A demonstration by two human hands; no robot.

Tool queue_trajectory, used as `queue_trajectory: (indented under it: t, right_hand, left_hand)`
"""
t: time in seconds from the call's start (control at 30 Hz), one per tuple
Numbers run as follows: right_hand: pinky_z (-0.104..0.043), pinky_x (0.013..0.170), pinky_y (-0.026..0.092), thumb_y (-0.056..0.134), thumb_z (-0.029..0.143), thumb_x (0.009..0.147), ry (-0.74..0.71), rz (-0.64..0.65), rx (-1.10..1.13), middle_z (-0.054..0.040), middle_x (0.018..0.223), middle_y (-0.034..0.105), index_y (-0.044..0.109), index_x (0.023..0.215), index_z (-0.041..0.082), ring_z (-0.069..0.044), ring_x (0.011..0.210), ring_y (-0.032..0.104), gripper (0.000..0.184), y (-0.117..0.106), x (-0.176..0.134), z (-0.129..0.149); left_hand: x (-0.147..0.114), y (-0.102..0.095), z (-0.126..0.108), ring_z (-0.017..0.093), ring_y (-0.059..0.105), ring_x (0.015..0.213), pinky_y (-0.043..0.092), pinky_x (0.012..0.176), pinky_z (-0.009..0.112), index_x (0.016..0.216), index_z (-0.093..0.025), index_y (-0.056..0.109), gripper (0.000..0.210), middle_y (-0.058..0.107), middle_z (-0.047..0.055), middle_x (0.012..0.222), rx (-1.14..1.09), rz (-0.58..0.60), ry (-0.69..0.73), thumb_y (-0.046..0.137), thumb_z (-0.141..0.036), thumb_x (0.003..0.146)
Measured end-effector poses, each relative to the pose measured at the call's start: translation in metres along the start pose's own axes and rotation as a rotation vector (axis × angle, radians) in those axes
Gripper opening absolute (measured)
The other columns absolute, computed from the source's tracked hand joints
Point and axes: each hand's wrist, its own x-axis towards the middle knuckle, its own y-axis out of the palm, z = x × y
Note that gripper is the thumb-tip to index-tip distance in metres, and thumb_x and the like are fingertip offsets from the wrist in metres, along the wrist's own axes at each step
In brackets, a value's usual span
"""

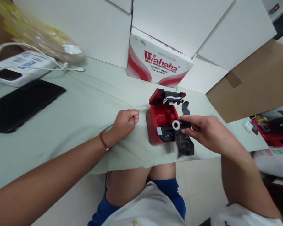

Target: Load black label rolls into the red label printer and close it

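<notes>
On the cloth-covered table stands a small red label printer [151,127] with its lid [168,95] raised and its red inner bay showing. My right hand [201,130] pinches a small roll of black ribbon [186,123] with a pale core, over the printer's right front edge. A crinkled black length of the ribbon [185,144] hangs below the fingers. Another dark strip [185,108] lies behind the hand, right of the printer. My left hand [127,121] rests on the table left of the printer, curled into a fist, with nothing visible in it.
A Wahaha water carton [155,61] stands behind the printer against white boxes [169,18]. A brown cardboard box [257,81] leans at the right. At left lie a black phone [25,102], a white power bank [25,67] with a cable, and plastic wrap [42,34].
</notes>
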Motion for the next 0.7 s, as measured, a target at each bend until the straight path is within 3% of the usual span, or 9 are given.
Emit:
queue_trajectory:
  t: [0.17, 0.3, 0.57, 0.7]
  right_hand:
    - [-0.032, 0.065, 0.043, 0.056, 0.025, 0.095, 0.131, 0.016, -0.315, -0.0078, 0.097, 0.079, 0.063, 0.139, 0.026, -0.026, 0.082, 0.071, 0.045, 0.025, 0.033, 0.029]
    - [-0.032, 0.063, 0.042, 0.052, 0.024, 0.095, 0.169, 0.067, -0.422, -0.0121, 0.091, 0.076, 0.064, 0.133, 0.023, -0.028, 0.079, 0.071, 0.039, 0.036, 0.053, 0.040]
    - [-0.033, 0.068, 0.046, 0.054, 0.014, 0.089, 0.101, 0.066, -0.306, -0.0150, 0.102, 0.077, 0.070, 0.123, 0.019, -0.030, 0.089, 0.072, 0.038, 0.053, 0.089, 0.029]
    - [-0.032, 0.078, 0.051, 0.055, 0.018, 0.095, 0.020, 0.037, -0.159, -0.0085, 0.112, 0.078, 0.065, 0.135, 0.023, -0.025, 0.097, 0.072, 0.041, 0.046, 0.068, 0.021]
  left_hand:
    - [-0.001, 0.001, 0.000, 0.013, 0.043, 0.056, 0.034, 0.060, 0.027, 0.054, -0.020, 0.043, 0.014, 0.047, -0.002, 0.055, -0.010, 0.013, 0.032, 0.039, -0.008, 0.060]
    - [-0.001, 0.001, 0.001, 0.012, 0.044, 0.056, 0.035, 0.060, 0.026, 0.054, -0.020, 0.043, 0.014, 0.047, -0.002, 0.055, -0.002, 0.015, 0.058, 0.038, -0.009, 0.061]
    - [-0.002, 0.000, -0.002, 0.013, 0.044, 0.057, 0.037, 0.061, 0.026, 0.054, -0.021, 0.042, 0.014, 0.047, -0.002, 0.055, -0.008, 0.026, 0.070, 0.038, -0.009, 0.060]
    - [-0.002, 0.000, 0.000, 0.013, 0.044, 0.057, 0.037, 0.060, 0.026, 0.055, -0.021, 0.043, 0.014, 0.048, -0.002, 0.055, -0.006, 0.023, 0.075, 0.039, -0.009, 0.061]
